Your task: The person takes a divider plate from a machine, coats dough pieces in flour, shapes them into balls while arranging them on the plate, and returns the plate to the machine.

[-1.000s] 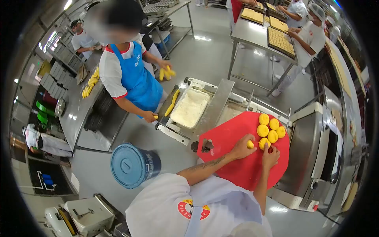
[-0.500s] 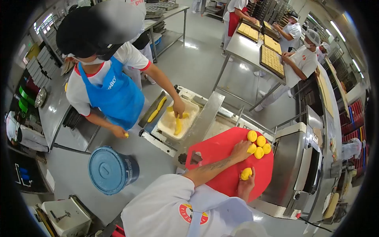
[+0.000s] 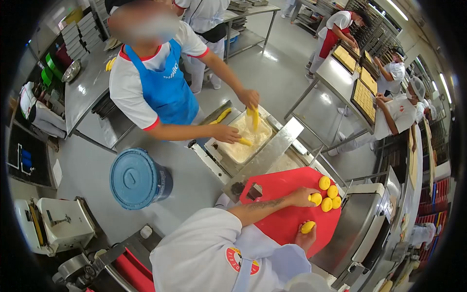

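Note:
On the red board (image 3: pixel 277 221) several round yellow dough pieces (image 3: pixel 326 204) sit grouped at the upper right. My left hand (image 3: pixel 302 197) reaches in from the left, its fingers round a yellow dough piece (image 3: pixel 315 199) beside that group. Lower down, near the board's front edge, my right hand (image 3: pixel 305 237) holds another yellow dough piece (image 3: pixel 307 227) in its fingers. Across the machine, a co-worker in a blue apron holds yellow dough strips (image 3: pixel 252 118) over a white tray of pale powder (image 3: pixel 263 134).
A blue lidded bucket (image 3: pixel 130 179) stands on the floor at the left. A metal machine (image 3: pixel 348 226) adjoins the board's right side. Other co-workers stand around a steel table (image 3: pixel 335 80) with trays of cut dough at the upper right.
One second ago both hands were close together by the group; my right hand has since moved down with a dough piece. The co-worker's hands have moved over the powder tray.

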`<state>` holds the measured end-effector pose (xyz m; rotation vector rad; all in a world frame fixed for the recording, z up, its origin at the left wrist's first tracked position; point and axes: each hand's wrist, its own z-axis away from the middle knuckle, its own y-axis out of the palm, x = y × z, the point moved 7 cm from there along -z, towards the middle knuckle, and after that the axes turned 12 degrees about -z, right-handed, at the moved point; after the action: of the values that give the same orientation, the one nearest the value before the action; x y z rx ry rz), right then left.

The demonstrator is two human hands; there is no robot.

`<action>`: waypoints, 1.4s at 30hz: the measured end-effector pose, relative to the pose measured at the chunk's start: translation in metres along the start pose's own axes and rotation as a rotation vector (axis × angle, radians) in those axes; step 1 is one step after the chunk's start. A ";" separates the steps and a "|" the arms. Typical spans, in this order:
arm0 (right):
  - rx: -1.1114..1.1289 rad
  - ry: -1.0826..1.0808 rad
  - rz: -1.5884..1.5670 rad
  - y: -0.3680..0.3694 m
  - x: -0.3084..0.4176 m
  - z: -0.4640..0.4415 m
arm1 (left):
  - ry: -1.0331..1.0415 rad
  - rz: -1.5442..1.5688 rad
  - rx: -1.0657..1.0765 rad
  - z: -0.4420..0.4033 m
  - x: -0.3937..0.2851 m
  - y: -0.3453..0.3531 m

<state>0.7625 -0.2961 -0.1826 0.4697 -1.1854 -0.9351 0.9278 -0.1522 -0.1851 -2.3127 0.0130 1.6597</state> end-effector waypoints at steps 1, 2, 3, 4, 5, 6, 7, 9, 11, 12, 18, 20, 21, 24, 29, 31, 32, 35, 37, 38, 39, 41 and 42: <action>0.005 0.006 0.018 0.000 0.000 0.000 | 0.001 0.000 0.005 0.000 0.000 0.000; 0.009 0.010 0.034 -0.001 0.001 -0.001 | 0.002 -0.001 0.009 0.000 -0.001 0.000; 0.001 -0.008 0.058 0.005 0.001 0.002 | 0.004 -0.001 0.017 0.001 -0.002 0.001; -0.008 -0.027 0.081 0.017 -0.001 0.007 | 0.004 -0.026 0.009 0.002 -0.006 -0.002; -0.018 -0.047 0.101 0.025 -0.001 0.011 | 0.005 -0.051 0.002 0.003 -0.010 -0.005; -0.031 -0.037 0.103 0.026 -0.002 0.012 | 0.005 -0.077 -0.003 0.004 -0.011 -0.006; -0.045 -0.028 0.103 0.026 -0.003 0.013 | 0.001 -0.066 0.005 0.003 -0.011 -0.006; -0.058 -0.014 0.106 0.023 -0.005 0.017 | -0.009 -0.045 0.021 0.003 -0.009 -0.006; -0.050 -0.003 0.116 0.022 -0.005 0.018 | -0.004 -0.012 0.029 0.000 -0.007 -0.005; -0.040 -0.023 0.117 0.025 -0.005 0.020 | -0.001 0.004 0.031 -0.001 -0.011 -0.008; 0.024 -0.065 0.170 0.040 -0.005 0.028 | -0.116 0.260 0.082 -0.006 -0.003 -0.010; 0.013 -0.059 0.208 0.049 -0.003 0.028 | -0.159 0.345 0.108 -0.009 0.019 0.001; 0.013 -0.061 0.208 0.051 -0.003 0.028 | -0.182 0.341 0.114 -0.008 0.020 -0.001; -0.005 -0.046 0.180 0.042 0.001 0.022 | -0.148 0.305 0.125 -0.008 0.025 0.002; -0.039 0.049 -0.124 0.017 0.014 0.021 | -0.072 0.081 0.163 -0.001 0.004 -0.002; -0.106 -0.156 0.033 0.012 0.042 0.022 | -0.051 -0.015 0.209 0.005 -0.001 0.003; -0.129 -0.200 0.033 0.011 0.057 0.027 | -0.064 0.000 0.214 0.006 -0.001 0.003; -0.122 -0.342 0.078 0.050 0.124 0.049 | -0.088 0.075 0.231 0.011 0.010 0.010; -0.174 -0.570 0.354 0.067 0.194 0.067 | -0.203 0.020 0.297 0.014 -0.009 0.002; -0.213 -0.723 0.512 0.076 0.238 0.082 | -0.106 -0.002 0.243 0.014 0.000 0.007; -0.332 -0.834 0.686 0.126 0.278 0.115 | -0.103 -0.017 0.326 0.011 -0.002 0.004; -0.367 -1.431 0.997 0.183 0.352 0.178 | -0.086 -0.190 0.383 0.007 -0.031 -0.007; -0.340 -1.530 0.939 0.223 0.369 0.205 | -0.102 -0.135 0.353 0.003 -0.033 -0.011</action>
<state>0.6832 -0.4423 0.2656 -1.2615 -2.1893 -0.5077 0.9156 -0.1462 -0.1533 -1.9247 0.1163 1.5625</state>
